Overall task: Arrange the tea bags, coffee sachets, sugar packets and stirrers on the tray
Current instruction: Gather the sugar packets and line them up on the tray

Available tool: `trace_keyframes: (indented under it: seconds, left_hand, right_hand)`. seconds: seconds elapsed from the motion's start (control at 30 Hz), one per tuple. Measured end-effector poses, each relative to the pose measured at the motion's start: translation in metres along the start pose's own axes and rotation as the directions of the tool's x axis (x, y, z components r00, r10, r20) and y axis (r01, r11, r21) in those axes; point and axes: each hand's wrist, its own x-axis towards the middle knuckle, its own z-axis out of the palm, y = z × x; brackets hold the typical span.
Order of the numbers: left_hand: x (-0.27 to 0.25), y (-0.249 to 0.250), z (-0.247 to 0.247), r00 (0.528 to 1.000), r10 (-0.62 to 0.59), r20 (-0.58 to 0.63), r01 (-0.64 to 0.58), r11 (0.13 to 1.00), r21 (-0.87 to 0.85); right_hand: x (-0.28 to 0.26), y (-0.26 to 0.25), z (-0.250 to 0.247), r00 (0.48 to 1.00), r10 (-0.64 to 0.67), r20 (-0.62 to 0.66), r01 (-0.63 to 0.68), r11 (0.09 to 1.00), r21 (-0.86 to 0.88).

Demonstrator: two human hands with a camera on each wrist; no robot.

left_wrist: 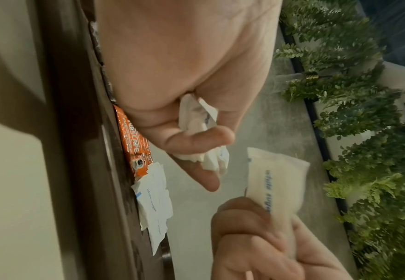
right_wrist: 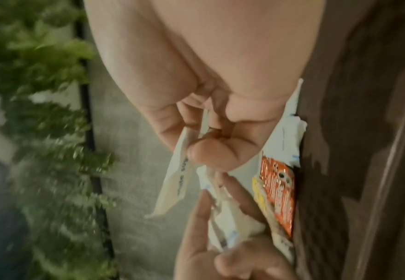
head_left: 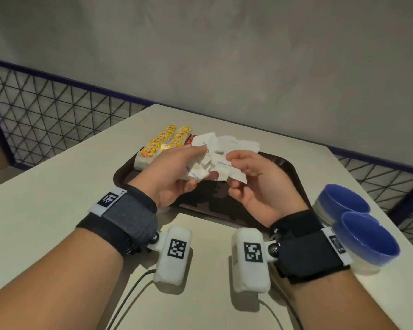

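**Sorting white sugar packets above the brown tray**

Holding a crumpled bunch of white paper sugar packets (head_left: 202, 166), the left hand (head_left: 174, 172) curls its fingers and thumb round them above the dark brown plastic tray (head_left: 293, 173); how many are in the bunch cannot be told. The right hand (head_left: 255, 184) pinches one flat white packet (left_wrist: 278, 180) — printed "white sugar" in blue — between thumb and fingers, just beside the bunch.

More white sugar packets (head_left: 239, 142) lie loose and overlapping at the tray's far side. Left of them, yellow-tagged tea bags (head_left: 163, 140) stand in two neat rows at the far left corner; about five tags show in each row. At least one glossy orange-red coffee sachet (left_wrist: 136, 140) lies flat on the tray between the tea bags and the sugar.

Two round blue bowls (head_left: 358, 222) with pale outer walls sit side by side on the smooth beige table (head_left: 45, 203), right of the tray — touching each other.
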Motion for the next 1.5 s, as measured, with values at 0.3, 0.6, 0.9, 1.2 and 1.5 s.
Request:
trace_keyframes:
  seconds: [0.3, 0.6, 0.9, 1.2, 1.5]
  left_hand:
    - [0.005, -0.002, -0.001, 0.999, 0.014, -0.042, -0.011, 0.998, 0.054]
    - [0.000, 0.000, 0.003, 1.000, 0.009, 0.017, -0.011, 0.992, 0.123]
    - [0.002, -0.004, -0.001, 0.997, 0.043, 0.062, -0.052, 0.988, 0.146]
    - [0.004, -0.002, -0.006, 0.999, 0.034, 0.004, -0.035, 0.998, 0.044]
    - [0.005, -0.002, -0.005, 0.999, 0.033, -0.029, -0.033, 0.999, 0.012]
  right_hand:
    - [0.003, 0.020, -0.003, 0.996, 0.055, 0.074, -0.065, 0.986, 0.151]
    - [0.012, 0.030, -0.007, 0.979, -0.051, -0.198, 0.034, 0.996, -0.086]
    - [0.017, 0.027, -0.011, 0.948, -0.158, -0.275, 0.090, 0.966, -0.244]
    - [0.044, -0.035, -0.041, 0.934, -0.115, -0.339, 0.066, 0.986, -0.154]
    - [0.106, -0.041, -0.086, 0.863, 0.176, -0.473, -0.478, 0.586, -0.654]
